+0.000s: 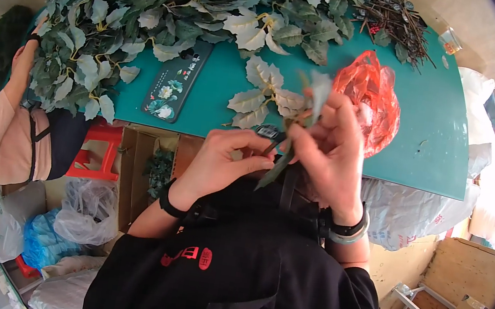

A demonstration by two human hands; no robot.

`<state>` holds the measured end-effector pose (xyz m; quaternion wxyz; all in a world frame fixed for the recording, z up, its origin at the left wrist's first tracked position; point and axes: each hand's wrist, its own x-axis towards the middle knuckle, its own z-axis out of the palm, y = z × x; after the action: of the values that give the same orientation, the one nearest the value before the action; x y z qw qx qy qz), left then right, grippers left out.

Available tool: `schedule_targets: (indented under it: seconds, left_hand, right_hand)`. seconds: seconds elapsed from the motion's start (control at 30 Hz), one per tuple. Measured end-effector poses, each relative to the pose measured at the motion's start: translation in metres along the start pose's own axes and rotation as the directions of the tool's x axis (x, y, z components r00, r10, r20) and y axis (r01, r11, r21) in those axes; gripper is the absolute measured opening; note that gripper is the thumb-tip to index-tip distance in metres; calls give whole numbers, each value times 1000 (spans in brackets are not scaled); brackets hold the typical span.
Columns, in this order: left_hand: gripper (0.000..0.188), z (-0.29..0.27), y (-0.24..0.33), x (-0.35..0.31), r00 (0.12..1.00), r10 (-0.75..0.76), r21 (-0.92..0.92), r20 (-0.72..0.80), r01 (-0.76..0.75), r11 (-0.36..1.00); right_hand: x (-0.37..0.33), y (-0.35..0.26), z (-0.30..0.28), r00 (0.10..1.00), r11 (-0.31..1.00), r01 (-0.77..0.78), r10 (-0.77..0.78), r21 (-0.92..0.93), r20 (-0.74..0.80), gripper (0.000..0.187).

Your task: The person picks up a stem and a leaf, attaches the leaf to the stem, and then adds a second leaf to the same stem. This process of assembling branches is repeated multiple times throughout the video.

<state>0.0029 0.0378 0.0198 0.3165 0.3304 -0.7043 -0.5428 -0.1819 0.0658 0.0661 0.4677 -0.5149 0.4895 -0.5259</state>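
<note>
Over the near edge of the green table, my right hand [331, 144] grips a small sprig of artificial leaves [303, 119], its upper part blurred. My left hand [228, 158] pinches the thin brown stem low down, thumb against fingers. One leaf points down between the hands. Just beyond them a loose leaf spray [262, 93] with toothed, grey-green leaves lies on the table. Right of it sits a crumpled red plastic bag [372, 102] with something pale inside. A large heap of leaf sprays [174, 2] covers the far left of the table.
A dark phone-shaped case with printed flowers [175, 84] lies on the green table [430, 139]. Brown stems [398, 24] are piled at the back, near a small glass [450, 41]. A person [8, 127] works at the left, by a red stool [99, 149].
</note>
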Motion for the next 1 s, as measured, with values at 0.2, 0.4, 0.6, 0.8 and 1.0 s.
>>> schedule_targets:
  seconds: [0.2, 0.4, 0.6, 0.8, 1.0]
  left_hand:
    - [18, -20, -26, -31, 960, -45, 34, -275, 56, 998]
    - [15, -61, -103, -121, 643, 87, 272, -761, 193, 943]
    - [16, -90, -156, -239, 358, -29, 118, -933, 382, 916]
    - [29, -119, -211, -329, 348, -202, 193, -915, 821, 538]
    - [30, -113, -156, -255, 371, 136, 358, -919, 637, 683]
  right_hand:
    - [-6, -16, -13, 968, 989, -21, 56, -146, 243, 55]
    - [11, -28, -80, 919, 718, 310, -59, -623, 390, 42]
    - [69, -35, -171, 989, 577, 118, 7, -808, 150, 26]
    - [139, -7, -232, 990, 659, -57, 133, -750, 42, 24]
    - [192, 31, -203, 992, 316, 114, 7, -942, 123, 24]
